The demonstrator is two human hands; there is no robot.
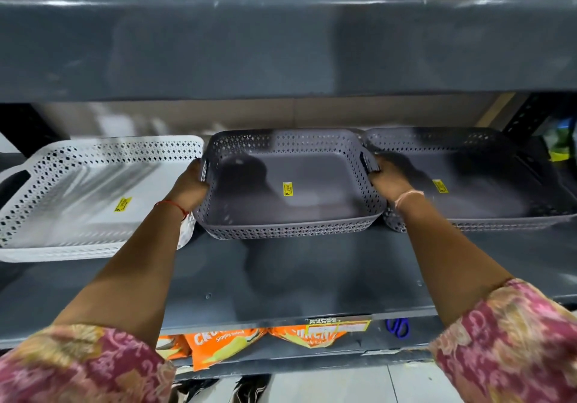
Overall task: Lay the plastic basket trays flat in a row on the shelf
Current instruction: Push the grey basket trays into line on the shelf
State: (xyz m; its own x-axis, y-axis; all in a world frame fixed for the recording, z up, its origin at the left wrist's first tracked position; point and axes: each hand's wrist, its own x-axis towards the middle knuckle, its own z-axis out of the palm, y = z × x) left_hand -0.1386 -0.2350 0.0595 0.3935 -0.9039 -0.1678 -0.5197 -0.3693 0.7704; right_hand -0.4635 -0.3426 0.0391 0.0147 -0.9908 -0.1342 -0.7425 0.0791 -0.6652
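Three perforated plastic basket trays lie in a row on the grey shelf [312, 281]. A white tray [78, 190] is at the left, a grey tray [290, 184] in the middle, and a second grey tray [487, 190] at the right. Each has a yellow price sticker on its floor. My left hand [192, 181] grips the middle tray's left handle and my right hand [388, 179] grips its right handle. The middle tray sits flat, its right rim touching or slightly overlapping the right tray.
The upper shelf's thick grey front [281, 43] hangs low over the trays. Below the shelf edge lie orange snack bags [218, 345] and blue scissors [397, 327]. A black upright post [527, 115] and green packets stand at the far right.
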